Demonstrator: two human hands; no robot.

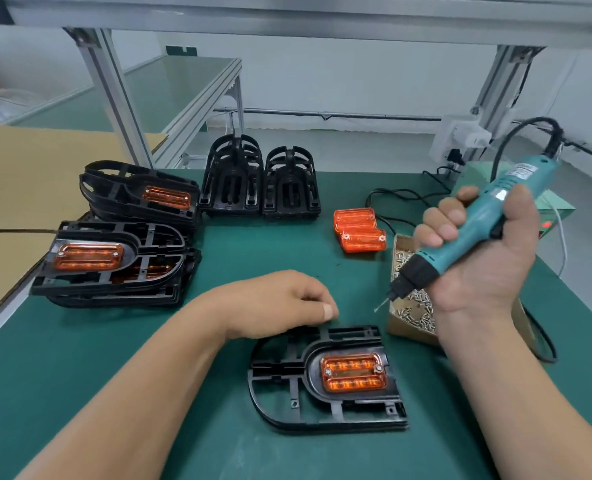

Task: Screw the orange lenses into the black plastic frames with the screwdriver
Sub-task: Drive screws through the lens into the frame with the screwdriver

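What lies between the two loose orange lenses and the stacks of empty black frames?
Only bare green mat, the head view shows, separates the orange lenses from the frame stacks.

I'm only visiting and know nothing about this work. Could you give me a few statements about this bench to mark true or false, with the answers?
1. The right hand grips a teal screwdriver. True.
2. The screwdriver's tip presses on the lens in the nearest frame. False: it is held in the air, over the box of screws.
3. Two loose orange lenses lie on the green mat. True.
4. The nearest black frame is empty. False: an orange lens sits in it.
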